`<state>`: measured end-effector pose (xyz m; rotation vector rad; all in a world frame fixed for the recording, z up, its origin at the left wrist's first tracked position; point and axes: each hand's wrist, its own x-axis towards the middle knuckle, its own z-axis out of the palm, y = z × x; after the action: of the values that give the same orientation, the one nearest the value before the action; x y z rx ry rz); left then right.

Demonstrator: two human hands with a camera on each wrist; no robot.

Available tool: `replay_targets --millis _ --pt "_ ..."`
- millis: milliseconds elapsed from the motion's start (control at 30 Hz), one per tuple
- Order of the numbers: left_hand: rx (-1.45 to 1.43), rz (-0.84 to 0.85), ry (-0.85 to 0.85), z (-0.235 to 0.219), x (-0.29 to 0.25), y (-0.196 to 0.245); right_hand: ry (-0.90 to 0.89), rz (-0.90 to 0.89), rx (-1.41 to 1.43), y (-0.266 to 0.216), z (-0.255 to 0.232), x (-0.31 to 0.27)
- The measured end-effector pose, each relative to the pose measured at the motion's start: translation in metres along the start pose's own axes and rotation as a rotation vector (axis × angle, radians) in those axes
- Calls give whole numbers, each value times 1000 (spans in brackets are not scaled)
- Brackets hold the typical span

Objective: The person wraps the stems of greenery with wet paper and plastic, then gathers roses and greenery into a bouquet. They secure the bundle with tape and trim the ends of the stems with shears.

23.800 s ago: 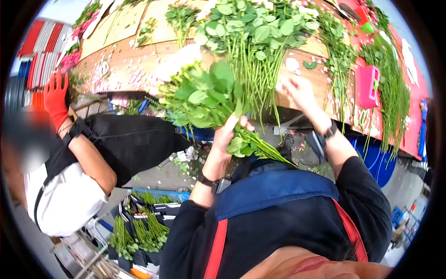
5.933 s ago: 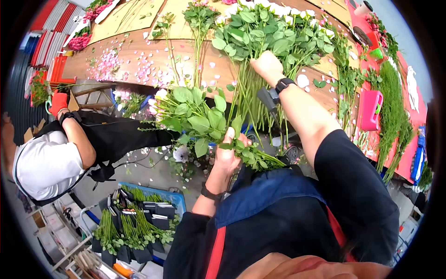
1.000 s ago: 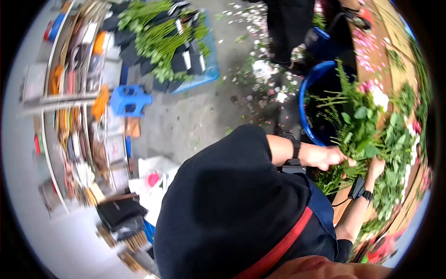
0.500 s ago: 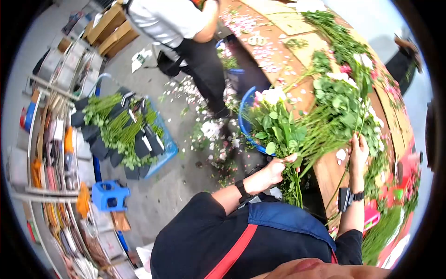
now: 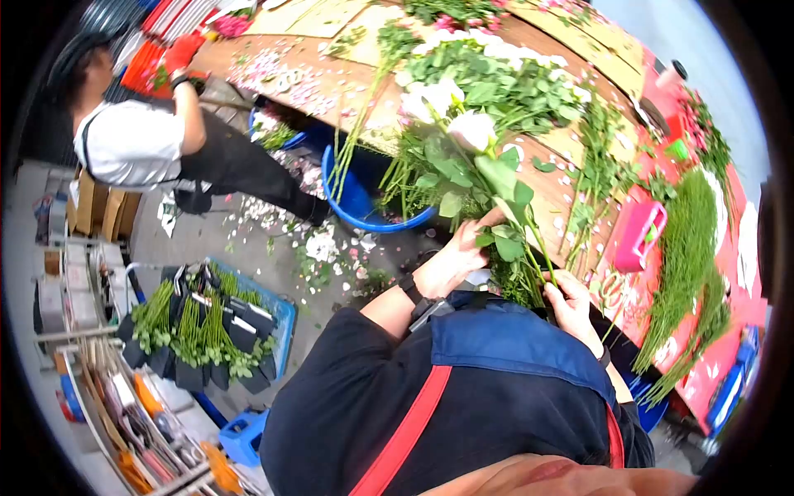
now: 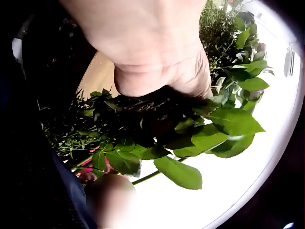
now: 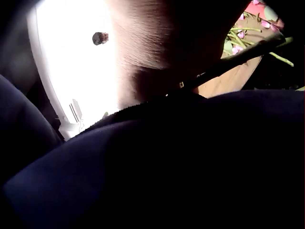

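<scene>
In the head view, my left hand (image 5: 457, 258) grips a bunch of leafy rose stems and fine greenery (image 5: 447, 169) in front of the apron. A white rose (image 5: 473, 131) slants over the bunch, its long stem running down to my right hand (image 5: 572, 306), whose thumb and fingers pinch the stem low down. The left wrist view has the back of my left hand (image 6: 157, 57) over green leaves (image 6: 233, 121), its fingers hidden. A dark stem (image 7: 238, 57) passes my right hand (image 7: 147, 52) in the right wrist view, mostly in shadow.
More white roses (image 5: 513, 91) lie heaped on the petal-strewn table (image 5: 538, 145). A blue bucket (image 5: 364, 221) stands below its edge. A pink container (image 5: 638, 237) and long greens (image 5: 682, 264) lie right. A blue crate (image 5: 285, 318) and a person (image 5: 136, 140) are left.
Half a second ago my right hand held a long stem out over the table; now it is lower and closer, with the rose across the bunch. The head view has swung; my left hand kept its grip.
</scene>
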<state>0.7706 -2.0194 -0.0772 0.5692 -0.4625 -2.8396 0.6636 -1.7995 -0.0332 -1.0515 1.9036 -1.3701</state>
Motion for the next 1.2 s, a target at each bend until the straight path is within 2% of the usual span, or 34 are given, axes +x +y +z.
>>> replay_targets --millis 33,67,167,200,300,333,433,500,533,567,633,667,700,733,767,800,833,867,900,967,1000,1033,1100,1133,1167,1200 --pt "11 -26 -37 2 7 -4 65 -129 -94 0 -6 1" --pt "23 -52 -74 4 14 -9 112 -143 -109 2 -11 0" --pt "32 -130 26 12 37 -25 179 -147 -151 2 -20 6" --pt "96 -162 -56 8 44 -28 186 -144 -177 -2 -18 10" --pt "132 -238 -11 32 45 -32 140 -176 -379 -1 -16 19" --pt "127 -179 -34 35 50 -38 127 -146 -408 -1 -16 19" --pt "184 -162 -81 41 53 -45 83 -73 -595 4 -18 21" --pt "370 -136 -6 62 51 -45 57 -42 -718 5 -17 19" --pt "374 -227 152 68 53 -46 44 -42 -764 1 -18 19" --pt "274 -211 201 69 57 -53 26 -45 -808 -4 -17 19" --pt "204 -135 299 72 68 -71 69 80 -678 -8 -16 16" --pt "185 -58 330 70 78 -84 109 70 -705 -6 -15 13" --pt "202 -29 348 89 74 -84 150 56 -732 -5 -15 12" --pt "192 -62 348 80 85 -100 66 216 -773 -3 -19 12" --pt "184 -96 345 72 94 -116 68 480 -765 -9 -19 15" --pt "146 -52 350 78 94 -122 101 452 -799 10 -23 9" --pt "115 -19 346 89 92 -126 146 433 -833 32 -32 0" --pt "101 -124 301 97 89 -121 134 378 -826 40 -42 -5" --pt "185 -241 335 104 89 -118 133 333 -820 46 -54 -9" --pt "310 -239 38 97 77 -118 238 270 -746 48 -79 -21" --pt "768 -232 -100 98 66 -112 210 286 -744 53 -93 -27" --pt "1219 -194 -265 100 57 -107 185 299 -741 59 -108 -33" --pt "1996 92 -704 111 36 -121 117 419 -769 64 -131 -45" --pt "1772 844 -969 121 38 -126 134 330 -707 60 -136 -47" --pt "1811 1129 -1050 139 44 -139 112 361 -642 63 -142 -51" --pt "1920 1206 -1069 157 53 -145 118 272 -657 68 -142 -59"
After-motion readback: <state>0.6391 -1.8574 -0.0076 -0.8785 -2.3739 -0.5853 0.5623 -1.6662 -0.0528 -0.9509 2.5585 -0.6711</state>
